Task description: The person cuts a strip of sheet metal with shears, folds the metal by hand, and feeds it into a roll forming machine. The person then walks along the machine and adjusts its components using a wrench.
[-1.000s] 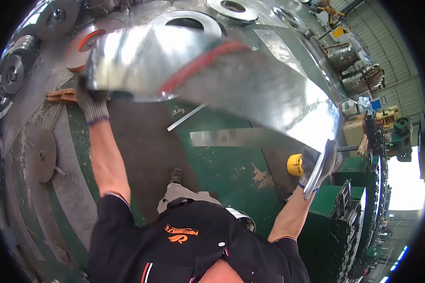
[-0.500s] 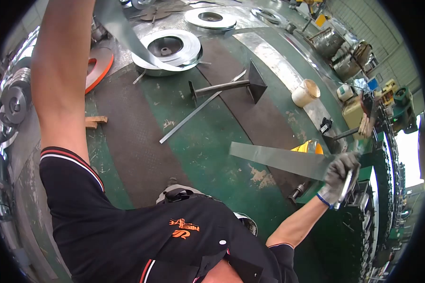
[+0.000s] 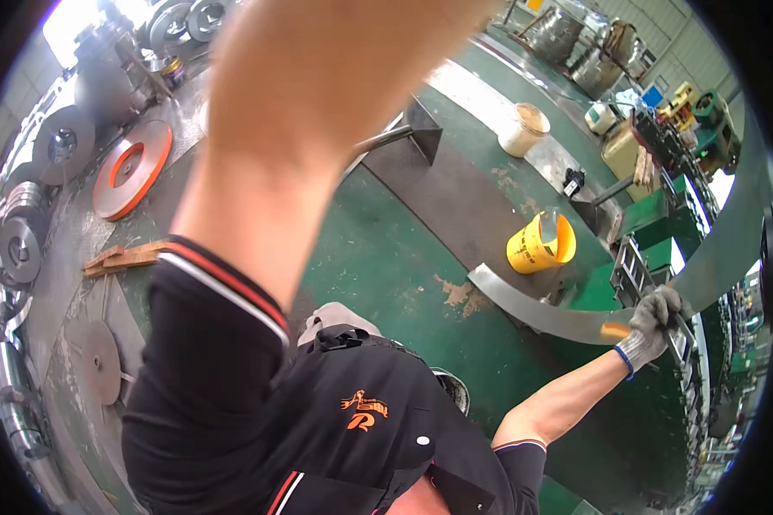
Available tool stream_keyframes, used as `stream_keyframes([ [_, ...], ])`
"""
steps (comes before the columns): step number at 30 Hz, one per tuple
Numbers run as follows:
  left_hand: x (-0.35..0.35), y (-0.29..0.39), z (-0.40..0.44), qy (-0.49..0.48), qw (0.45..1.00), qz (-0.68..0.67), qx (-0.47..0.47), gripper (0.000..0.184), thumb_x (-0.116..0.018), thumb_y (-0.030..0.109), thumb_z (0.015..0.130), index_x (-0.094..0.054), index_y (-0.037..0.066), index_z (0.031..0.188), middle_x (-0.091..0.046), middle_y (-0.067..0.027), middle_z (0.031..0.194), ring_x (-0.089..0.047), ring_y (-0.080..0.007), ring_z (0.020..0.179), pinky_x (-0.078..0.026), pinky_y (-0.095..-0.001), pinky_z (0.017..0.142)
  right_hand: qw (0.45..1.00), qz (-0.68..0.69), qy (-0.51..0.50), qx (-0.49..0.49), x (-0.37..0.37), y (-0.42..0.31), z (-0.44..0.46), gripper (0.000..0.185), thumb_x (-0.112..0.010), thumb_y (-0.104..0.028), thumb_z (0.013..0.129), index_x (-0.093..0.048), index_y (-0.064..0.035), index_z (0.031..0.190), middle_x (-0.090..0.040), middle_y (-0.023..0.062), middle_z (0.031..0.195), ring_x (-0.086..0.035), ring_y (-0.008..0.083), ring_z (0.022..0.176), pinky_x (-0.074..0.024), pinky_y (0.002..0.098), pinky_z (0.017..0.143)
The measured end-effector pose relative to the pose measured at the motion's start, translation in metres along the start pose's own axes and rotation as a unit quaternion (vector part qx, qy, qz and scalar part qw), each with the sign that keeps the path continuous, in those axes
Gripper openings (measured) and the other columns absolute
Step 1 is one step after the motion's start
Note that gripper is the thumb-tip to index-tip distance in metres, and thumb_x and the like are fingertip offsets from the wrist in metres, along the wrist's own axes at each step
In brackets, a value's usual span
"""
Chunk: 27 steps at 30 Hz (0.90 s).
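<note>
My right hand (image 3: 654,316), in a grey knitted glove, is closed around a long metal strip (image 3: 567,319) at the right. One end of the strip curves left over the green floor; the rest bends up along the right edge of the view. A slim dark metal piece (image 3: 683,336) shows beside the same hand. My left forearm crosses the upper middle, large and blurred, and my left hand lies outside the frame.
A yellow bucket (image 3: 541,244) and a white tub (image 3: 524,130) stand beyond the strip. Green machinery (image 3: 661,215) is at the right. A red-rimmed disc (image 3: 133,170), wooden pieces (image 3: 124,257) and a round plate (image 3: 101,362) lie at the left.
The strip, earlier stretched between both hands, has swung to the right side. My left arm has risen and moved across to the right; the left hand has left view. My right hand has shifted right.
</note>
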State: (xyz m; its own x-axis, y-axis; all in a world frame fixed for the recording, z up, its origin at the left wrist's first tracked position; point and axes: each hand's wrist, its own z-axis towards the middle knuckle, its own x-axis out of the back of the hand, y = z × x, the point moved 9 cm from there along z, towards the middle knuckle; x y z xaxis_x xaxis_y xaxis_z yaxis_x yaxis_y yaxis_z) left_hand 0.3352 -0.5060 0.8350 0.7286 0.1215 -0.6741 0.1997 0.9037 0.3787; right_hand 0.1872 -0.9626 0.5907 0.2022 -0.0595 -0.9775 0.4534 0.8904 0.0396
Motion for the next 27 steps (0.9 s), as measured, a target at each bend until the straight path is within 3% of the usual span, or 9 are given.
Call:
stream_keyframes([
  [9,0.133,-0.198,-0.031,0.127,0.955,-0.245,0.105,0.044,-0.051,0.037,0.107,-0.055,-0.004,0.124,-0.069,-0.0195,0.118,-0.072,-0.0278,0.102,-0.061,-0.0346,0.091,0.990,0.084,-0.044,0.109,0.059,-0.116,0.013,0.009,-0.063,-0.005,0.089,-0.054,-0.0029,0.090,-0.050,0.0038,0.080,-0.050,0.0149,0.071,-0.0373,0.0263,0.053],
  [13,0.252,-0.242,-0.172,0.430,0.866,-0.203,0.157,0.042,-0.040,0.034,0.111,-0.050,0.001,0.137,-0.063,-0.0146,0.133,-0.064,-0.0258,0.120,-0.057,-0.0365,0.103,0.973,-0.080,0.015,0.215,0.066,-0.145,0.001,0.005,-0.062,-0.005,0.092,-0.057,-0.0032,0.091,-0.050,0.0039,0.084,-0.051,0.0155,0.077,-0.0397,0.0274,0.057],
  [17,0.324,-0.310,-0.337,0.411,0.752,-0.055,0.513,0.051,-0.038,0.040,0.110,-0.055,-0.002,0.133,-0.067,-0.0184,0.122,-0.068,-0.0286,0.106,-0.056,-0.0417,0.096,0.985,-0.167,0.006,0.053,0.099,-0.153,0.001,0.015,-0.068,-0.006,0.087,-0.060,0.0002,0.098,-0.050,0.0042,0.084,-0.051,0.0166,0.071,-0.0415,0.0297,0.059],
  [18,0.290,-0.281,-0.332,0.334,0.711,0.032,0.619,0.043,-0.044,0.034,0.110,-0.059,-0.005,0.123,-0.069,-0.0167,0.110,-0.069,-0.0264,0.094,-0.059,-0.0398,0.086,0.976,-0.167,0.103,0.094,0.095,-0.120,-0.009,0.041,-0.065,-0.004,0.091,-0.052,0.0072,0.128,-0.048,0.0036,0.080,-0.048,0.0153,0.068,-0.0434,0.0266,0.057],
  [19,0.287,-0.277,-0.315,0.252,0.763,0.078,0.590,0.040,-0.051,0.032,0.109,-0.061,-0.004,0.124,-0.069,-0.0139,0.104,-0.068,-0.0201,0.086,-0.059,-0.0345,0.079,0.942,-0.313,0.118,0.034,0.140,-0.158,-0.010,0.047,-0.065,-0.006,0.092,-0.053,0.0090,0.134,-0.062,0.0079,0.088,-0.058,0.0172,0.071,-0.0489,0.0257,0.062],
  [21,0.292,-0.262,-0.262,0.148,0.801,0.366,0.450,0.037,-0.064,0.030,0.102,-0.068,0.000,0.124,-0.071,-0.0110,0.111,-0.069,-0.0146,0.095,-0.057,-0.0319,0.085,0.416,-0.888,0.002,0.196,0.072,-0.035,-0.019,0.037,-0.061,-0.013,0.098,-0.063,0.0092,0.127,-0.071,0.0200,0.121,-0.072,0.0234,0.095,-0.0594,0.0347,0.078],
  [22,0.302,-0.267,-0.242,0.132,0.773,0.485,0.386,0.042,-0.067,0.019,0.100,-0.058,-0.001,0.136,-0.068,-0.0140,0.123,-0.068,-0.0167,0.109,-0.057,-0.0325,0.095,0.412,-0.894,0.076,0.157,0.080,-0.015,-0.031,0.039,-0.060,-0.014,0.099,-0.062,0.0086,0.130,-0.070,0.0195,0.121,-0.070,0.0235,0.099,-0.0577,0.0359,0.085],
  [23,0.308,-0.278,-0.227,0.154,0.845,0.436,0.269,0.058,-0.073,0.015,0.094,-0.050,0.001,0.145,-0.058,-0.0162,0.142,-0.057,-0.0216,0.131,-0.051,-0.0366,0.106,0.736,-0.631,0.106,0.221,0.117,-0.028,-0.053,0.042,-0.062,-0.015,0.098,-0.060,0.0083,0.132,-0.067,0.0198,0.125,-0.067,0.0229,0.109,-0.0543,0.0344,0.093],
  [27,0.273,-0.339,-0.172,-0.071,0.749,0.487,0.444,0.097,-0.081,0.033,0.086,-0.029,-0.002,0.160,-0.052,-0.0214,0.149,-0.052,-0.0296,0.137,-0.043,-0.0404,0.114,0.916,-0.326,0.214,-0.100,0.170,0.064,-0.066,0.049,-0.059,-0.005,0.087,-0.053,0.0130,0.132,-0.069,0.0206,0.116,-0.072,0.0321,0.099,-0.0585,0.0395,0.098],
])
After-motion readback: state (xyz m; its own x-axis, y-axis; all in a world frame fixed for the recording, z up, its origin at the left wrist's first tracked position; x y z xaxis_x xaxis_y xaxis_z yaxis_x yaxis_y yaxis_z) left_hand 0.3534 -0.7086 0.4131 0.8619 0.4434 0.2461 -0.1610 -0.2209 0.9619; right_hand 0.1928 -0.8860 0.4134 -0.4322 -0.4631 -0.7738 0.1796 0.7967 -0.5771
